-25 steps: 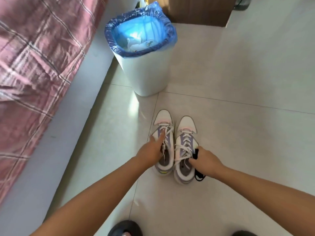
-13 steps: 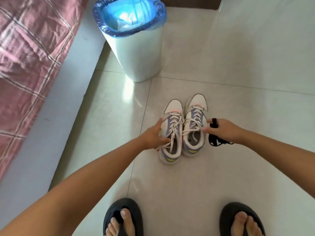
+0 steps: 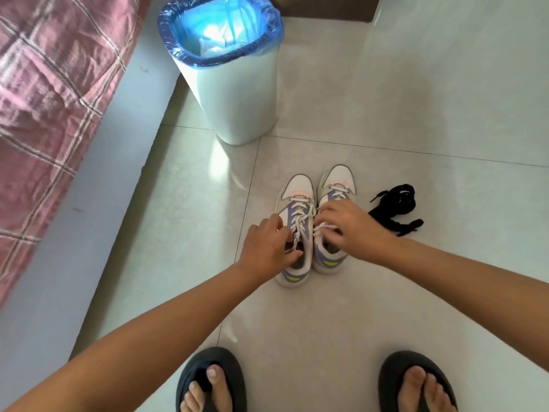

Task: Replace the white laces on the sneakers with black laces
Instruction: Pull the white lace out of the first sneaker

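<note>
At the bottom edge of the frame, two bare feet in two dark flip-flops stand on a pale tiled floor (image 3: 416, 99), the left flip-flop (image 3: 211, 379) near bottom centre and the right flip-flop (image 3: 413, 382) toward the bottom right. Two bare forearms reach up from the lower corners toward the middle of the frame.

At centre frame sit two white sneakers side by side, touching, toes pointing away. The left sneaker (image 3: 297, 191) and the right sneaker (image 3: 338, 178) each have purple side panels, a yellow-green heel mark and white laces (image 3: 300, 217) threaded through the eyelets. The left hand (image 3: 267, 248) rests on the left sneaker with fingers curled at its laces and thumb at the shoe opening; it seems to pinch a lace, though the exact hold is partly hidden. The right hand (image 3: 350, 230) lies over the right sneaker, fingers bent down and pinching a loop of white lace.

Just right of the sneakers, at centre right, one loose bundle of black laces (image 3: 398, 208) lies on the floor, touching neither hand.

Farther up, at top centre, stands one white waste bin (image 3: 237, 96) lined with a blue plastic bag (image 3: 219, 31). At upper left, one bed edge carries a pink checked cover (image 3: 50, 93).
</note>
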Motion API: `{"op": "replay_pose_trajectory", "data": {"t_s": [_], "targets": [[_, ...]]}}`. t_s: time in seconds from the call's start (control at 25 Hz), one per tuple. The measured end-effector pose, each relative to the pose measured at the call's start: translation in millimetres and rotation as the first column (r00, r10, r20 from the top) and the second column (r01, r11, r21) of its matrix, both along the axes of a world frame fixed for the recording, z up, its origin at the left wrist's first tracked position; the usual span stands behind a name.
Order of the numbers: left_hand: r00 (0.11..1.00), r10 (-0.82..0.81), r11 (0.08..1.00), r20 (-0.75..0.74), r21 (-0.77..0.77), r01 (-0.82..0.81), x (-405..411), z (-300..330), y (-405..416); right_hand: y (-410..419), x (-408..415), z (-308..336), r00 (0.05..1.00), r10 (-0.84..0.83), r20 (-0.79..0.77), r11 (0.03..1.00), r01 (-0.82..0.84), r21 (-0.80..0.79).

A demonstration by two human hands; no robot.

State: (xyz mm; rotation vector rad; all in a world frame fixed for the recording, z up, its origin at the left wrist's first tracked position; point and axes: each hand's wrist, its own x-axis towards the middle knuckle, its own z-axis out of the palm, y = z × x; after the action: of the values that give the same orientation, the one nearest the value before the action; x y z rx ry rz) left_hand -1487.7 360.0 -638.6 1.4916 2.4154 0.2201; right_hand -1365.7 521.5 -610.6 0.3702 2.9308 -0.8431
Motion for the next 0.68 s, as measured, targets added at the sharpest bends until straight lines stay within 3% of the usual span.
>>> {"op": "replay_pose_trajectory", "data": {"t_s": [0.16,0.24,0.36,0.44,0.52,0.68], "targets": [[0.998,0.042,0.994,-0.047,-0.102,-0.047,15.7,-6.6,17.8,-19.8,-24.1,-18.1,0.984,0.124,0.125,0.987,-0.136,0.086],[0.973,0.176,0.984,0.149,-0.028,-0.174,13.0,-4.3,19.7,-18.5,-30.4,-21.7,0.975,0.137,0.173,0.985,-0.153,0.078],[0.742,0.414,0.88,0.528,-0.022,-0.475,-6.0,0.0,18.4,-14.0,-35.7,-23.5,0.97,0.13,0.204,0.991,-0.133,-0.001],[0.616,0.479,0.827,0.625,-0.086,-0.555,-18.0,-1.2,13.8,-13.6,-40.7,-23.8,0.954,0.161,0.254,0.972,-0.199,0.129],[0.538,0.479,0.827,0.693,-0.152,-0.541,-24.5,-2.0,8.4,-23.4,-43.0,-22.1,0.947,0.212,0.24,0.888,-0.289,0.357],[0.53,0.442,0.873,0.724,-0.212,-0.439,-26.9,-4.3,0.4,-32.7,-42.0,-19.8,0.945,0.291,0.146,0.779,-0.323,0.537]]}}
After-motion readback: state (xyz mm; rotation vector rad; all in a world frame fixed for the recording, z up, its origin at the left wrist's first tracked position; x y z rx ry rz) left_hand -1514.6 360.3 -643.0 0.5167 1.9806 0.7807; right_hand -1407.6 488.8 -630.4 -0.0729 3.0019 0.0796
